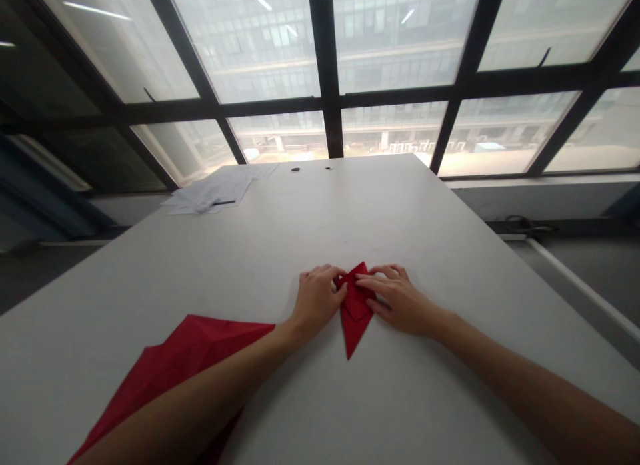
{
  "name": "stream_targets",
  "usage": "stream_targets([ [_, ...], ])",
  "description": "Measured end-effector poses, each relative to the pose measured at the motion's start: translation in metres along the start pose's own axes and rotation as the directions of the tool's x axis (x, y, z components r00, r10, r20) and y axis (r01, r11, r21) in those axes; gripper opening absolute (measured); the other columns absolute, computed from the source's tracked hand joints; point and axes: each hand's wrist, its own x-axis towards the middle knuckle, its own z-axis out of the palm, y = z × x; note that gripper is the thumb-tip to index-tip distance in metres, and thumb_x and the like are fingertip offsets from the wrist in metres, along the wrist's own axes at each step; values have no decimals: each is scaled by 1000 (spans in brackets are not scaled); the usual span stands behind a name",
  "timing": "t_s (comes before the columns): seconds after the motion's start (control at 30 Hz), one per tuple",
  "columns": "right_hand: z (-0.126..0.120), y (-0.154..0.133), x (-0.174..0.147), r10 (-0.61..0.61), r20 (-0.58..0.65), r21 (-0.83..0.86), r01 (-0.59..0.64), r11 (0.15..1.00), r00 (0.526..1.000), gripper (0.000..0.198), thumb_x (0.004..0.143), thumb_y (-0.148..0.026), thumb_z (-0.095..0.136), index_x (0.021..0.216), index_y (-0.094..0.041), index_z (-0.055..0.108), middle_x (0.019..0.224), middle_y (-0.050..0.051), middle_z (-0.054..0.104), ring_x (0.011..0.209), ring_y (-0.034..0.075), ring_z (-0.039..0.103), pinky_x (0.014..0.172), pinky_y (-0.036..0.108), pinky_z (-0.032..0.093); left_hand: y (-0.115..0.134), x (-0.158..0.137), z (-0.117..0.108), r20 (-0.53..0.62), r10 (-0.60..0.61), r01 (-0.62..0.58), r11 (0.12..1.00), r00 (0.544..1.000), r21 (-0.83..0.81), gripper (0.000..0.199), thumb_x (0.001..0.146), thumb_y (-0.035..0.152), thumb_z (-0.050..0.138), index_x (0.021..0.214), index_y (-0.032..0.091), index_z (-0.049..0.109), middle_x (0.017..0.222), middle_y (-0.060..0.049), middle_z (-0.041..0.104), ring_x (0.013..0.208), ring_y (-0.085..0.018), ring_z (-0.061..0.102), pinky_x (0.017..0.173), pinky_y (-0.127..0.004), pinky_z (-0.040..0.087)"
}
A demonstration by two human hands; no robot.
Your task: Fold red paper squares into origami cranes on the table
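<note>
Nearby, larger red sheet (193, 345), toward left edge of white surface (425, 225), partly behind left forearm (200, 405). Beyond, folded red paper (356, 309) between side edges, tip toward near edge. Left hand (319, 295) seemingly pinching its left side; right hand (397, 298) laid over flap, pinching or not, cannot tell. Best: 1 hand anchoring, align edges, then crease firmly. Far left corner: loose papers (217, 187).

Hazy glare from windows (395, 41), dim foreground
</note>
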Motion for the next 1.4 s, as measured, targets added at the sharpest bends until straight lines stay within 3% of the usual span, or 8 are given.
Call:
stream_targets([
  [0.27,1,1,2,16,-101,15,-14,1000,995,16,93,-24,60,98,-27,74,121,6,67,116,24,55,104,46,34,3,-6,1,64,257,-264,954,964,142,28,93,24,58,120,27,67,120,-5,66,111,-24,58,95,-41,44],
  [0.43,2,7,4,39,-146,62,-30,998,989,20,94,-20,55,100,-24,73,105,4,74,102,20,62,102,42,37,6,-11,3,140,364,-379,920,921,101,39,98,36,52,135,24,58,141,-8,58,132,-26,48,111,-44,37],
  [0.7,2,8,5,62,-154,39,-57,998,986,25,96,-22,50,98,-24,74,106,5,74,103,21,64,100,40,42,1,-11,7,190,378,-391,920,906,32,42,101,37,48,141,26,53,145,-6,55,136,-25,47,115,-46,36],
  [0.87,2,9,6,154,-207,-67,-171,983,966,30,99,-25,46,116,-26,70,122,7,67,116,23,57,104,42,39,3,-11,4,237,399,-415,910,886,18,42,101,41,46,141,29,52,148,-5,52,139,-27,44,115,-48,34],
  [1.07,5,10,3,192,-65,-229,-201,952,979,39,102,-39,39,135,-31,59,151,7,48,136,29,40,113,56,27,4,-12,3,275,405,-427,904,872,23,43,102,42,46,142,29,49,152,-4,48,143,-26,40,118,-49,30],
  [1.2,7,12,3,317,-90,-319,-329,889,944,46,104,-45,32,139,-28,55,157,11,40,141,34,34,112,67,19,5,-13,2,289,398,-425,905,871,33,44,102,44,44,143,29,48,151,-4,50,143,-28,39,118,-50,30],
  [1.3,8,17,3,397,-151,-301,-425,854,905,50,104,-46,29,143,-24,51,157,13,40,141,34,35,112,65,23,7,-13,0,292,399,-424,905,870,28,45,102,45,43,144,28,48,151,-5,49,144,-28,39,118,-50,29],
  [1.4,7,18,3,289,-91,-273,-303,913,953,50,104,-36,26,150,-23,42,159,10,37,146,28,31,116,60,21,6,-13,-1,293,398,-420,907,869,17,47,102,46,42,145,28,46,152,-6,48,144,-27,38,119,-51,28],
])
